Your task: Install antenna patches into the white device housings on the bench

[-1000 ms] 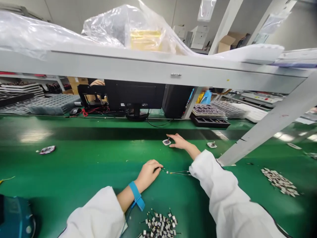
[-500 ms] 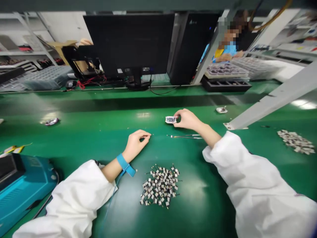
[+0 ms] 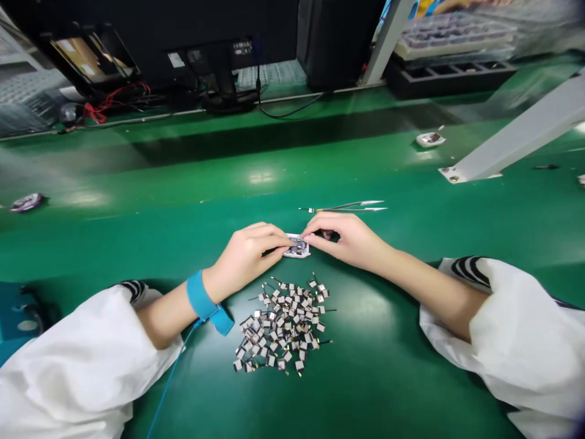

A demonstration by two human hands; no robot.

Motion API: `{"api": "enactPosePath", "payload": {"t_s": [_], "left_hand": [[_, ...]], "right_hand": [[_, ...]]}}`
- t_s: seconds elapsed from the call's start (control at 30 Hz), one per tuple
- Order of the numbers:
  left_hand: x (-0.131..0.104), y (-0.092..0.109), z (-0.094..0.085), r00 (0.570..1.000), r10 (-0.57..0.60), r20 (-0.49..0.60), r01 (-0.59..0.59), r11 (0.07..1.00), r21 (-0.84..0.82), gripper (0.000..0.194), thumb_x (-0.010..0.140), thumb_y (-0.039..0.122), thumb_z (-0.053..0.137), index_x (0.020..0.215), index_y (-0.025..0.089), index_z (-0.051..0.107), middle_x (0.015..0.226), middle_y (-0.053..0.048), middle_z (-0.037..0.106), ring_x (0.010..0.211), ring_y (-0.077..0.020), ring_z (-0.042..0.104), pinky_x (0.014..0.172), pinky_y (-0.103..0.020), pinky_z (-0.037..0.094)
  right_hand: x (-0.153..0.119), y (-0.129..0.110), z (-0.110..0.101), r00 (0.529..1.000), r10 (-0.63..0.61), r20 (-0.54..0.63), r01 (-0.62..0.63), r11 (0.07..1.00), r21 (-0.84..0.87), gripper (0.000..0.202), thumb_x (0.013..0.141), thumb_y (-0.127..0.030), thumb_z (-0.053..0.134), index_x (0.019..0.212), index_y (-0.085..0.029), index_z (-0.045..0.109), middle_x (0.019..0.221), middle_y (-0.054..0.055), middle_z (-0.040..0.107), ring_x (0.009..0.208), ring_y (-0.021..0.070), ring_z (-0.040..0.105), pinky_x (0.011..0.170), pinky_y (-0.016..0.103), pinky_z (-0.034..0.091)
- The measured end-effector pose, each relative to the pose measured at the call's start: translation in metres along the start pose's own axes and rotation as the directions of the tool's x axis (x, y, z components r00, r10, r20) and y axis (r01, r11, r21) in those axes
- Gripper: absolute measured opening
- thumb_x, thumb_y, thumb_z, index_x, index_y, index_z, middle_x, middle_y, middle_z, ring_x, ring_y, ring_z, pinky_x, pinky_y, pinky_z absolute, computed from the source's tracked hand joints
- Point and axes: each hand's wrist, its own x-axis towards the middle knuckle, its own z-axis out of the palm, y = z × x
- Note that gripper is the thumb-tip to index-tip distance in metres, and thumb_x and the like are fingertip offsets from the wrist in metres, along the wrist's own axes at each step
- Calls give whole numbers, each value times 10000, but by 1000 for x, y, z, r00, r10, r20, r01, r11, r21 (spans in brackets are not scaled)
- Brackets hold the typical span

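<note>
A small white casing with a circuit board inside [image 3: 298, 249] sits between my two hands, low over the green bench. My left hand [image 3: 249, 251] pinches its left side, fingertips over the board. At its upper right edge, the thumb and fingers of my right hand [image 3: 350, 239] close on it. Just beyond my right hand lie tweezers [image 3: 351, 208], their tips pointing right. One small square part with a short lead [image 3: 311, 210] is at their left end. Nearer to me spreads a pile of small square parts with short black leads [image 3: 286, 329].
Another open casing [image 3: 430, 139] lies at the back right, near a white metal post [image 3: 512, 137]. A further one [image 3: 27, 202] is at far left. A monitor [image 3: 183, 36] and a black tray [image 3: 450, 79] line the back. From my blue wrist strap [image 3: 201, 299] runs a cord.
My right hand has brought the casing nearer to me, and my left hand has come onto it. The view has tilted down.
</note>
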Motion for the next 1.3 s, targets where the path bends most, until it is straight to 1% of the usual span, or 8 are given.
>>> {"api": "enactPosePath", "payload": {"t_s": [0.07,0.13,0.2,0.3,0.47,0.67,0.8,1.3], "left_hand": [[0,2,-1,999,33,20,-34,998,44,145,808,175,492,869,156,622,846,-17,646,789,-108,568,721,-223,469],[1,5,-2,999,45,30,-47,996,73,141,811,179,489,860,160,620,846,-15,645,790,-109,566,721,-226,471],[2,7,-2,999,39,31,-41,996,85,137,812,184,491,854,163,620,846,-14,642,792,-109,565,717,-224,472],[4,10,-2,998,42,53,-46,995,88,139,815,185,488,862,166,618,868,-13,636,813,-110,564,727,-221,474],[6,13,-2,993,72,96,-87,983,163,157,821,166,467,893,157,606,893,-16,630,838,-126,566,734,-230,481],[7,16,-6,989,93,118,-121,961,250,170,834,175,440,881,155,603,870,-13,630,805,-131,570,695,-232,482],[9,16,-6,985,95,145,-132,954,270,183,840,178,421,858,154,602,842,-19,613,778,-134,560,660,-233,469],[10,12,-2,991,61,121,-85,975,205,192,844,241,416,850,195,603,773,-5,568,719,-125,542,609,-236,434]], "right_hand": [[-1,0,1,999,-5,-44,5,1000,3,160,808,-215,457,831,-147,600,755,7,592,637,63,486,576,179,383],[-6,-1,1,999,5,-38,-5,1000,10,215,811,-197,441,978,-141,563,861,17,602,692,65,514,603,178,410],[-11,-4,2,1000,-3,1,3,1000,-16,354,784,-264,498,1114,-135,486,981,36,583,782,89,533,655,204,440],[-16,-5,3,1000,-11,13,13,995,-104,540,701,-368,599,1162,-136,437,1038,59,563,891,146,540,733,272,461],[-14,-4,6,1000,-4,-22,2,997,-77,453,723,-319,582,1123,-154,446,1025,27,579,953,138,538,812,271,457],[-14,-5,4,1000,6,-15,-7,998,-60,411,722,-310,583,1092,-174,465,1015,13,582,921,136,550,734,245,471],[-13,-6,4,1000,-3,-12,2,998,-64,400,719,-305,582,1082,-173,476,998,8,585,918,135,551,769,251,466],[-12,-9,2,1000,8,1,-8,997,-74,362,720,-315,559,1041,-160,503,935,2,567,899,130,547,751,235,445]]}}
